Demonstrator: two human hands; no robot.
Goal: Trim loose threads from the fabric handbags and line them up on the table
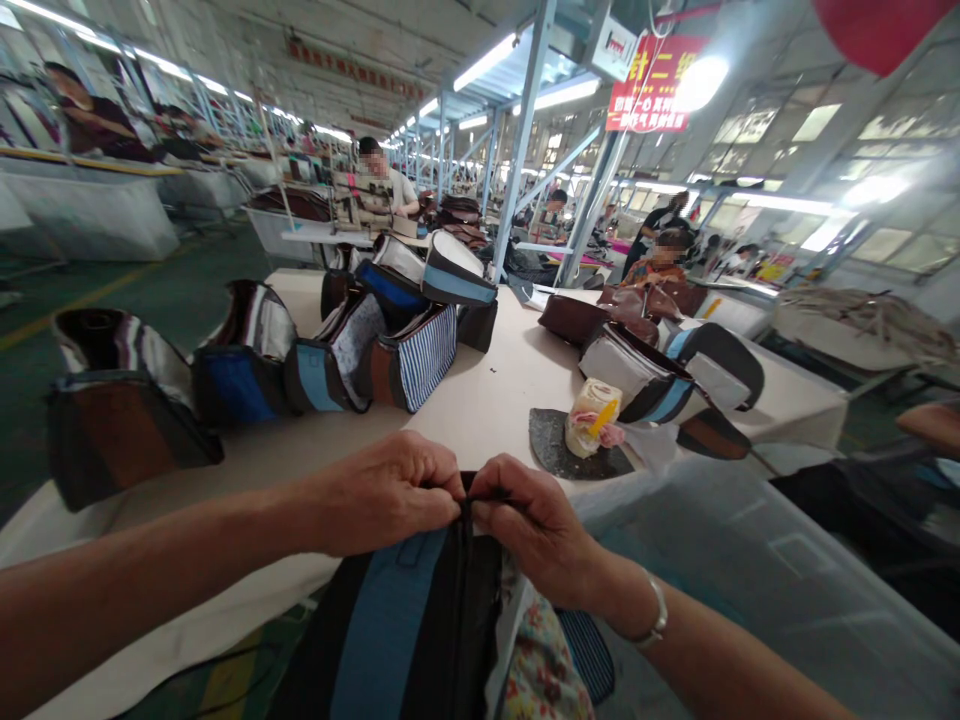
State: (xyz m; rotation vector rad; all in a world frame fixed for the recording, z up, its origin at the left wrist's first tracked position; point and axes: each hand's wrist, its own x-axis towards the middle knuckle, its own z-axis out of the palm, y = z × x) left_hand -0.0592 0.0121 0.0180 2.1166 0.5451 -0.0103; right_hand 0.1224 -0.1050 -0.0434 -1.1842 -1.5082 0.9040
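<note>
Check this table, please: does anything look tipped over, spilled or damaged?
I see no clear spill or damage. On the right side of the white table, a blue-striped bag sits tilted, whereas the brown-striped bag at the left end stands upright. It looks untidy, but may be only loosely piled.

Held bag (390,630): cut off below | forearms (187,545): cropped | far banner (356,68): blurred
</note>
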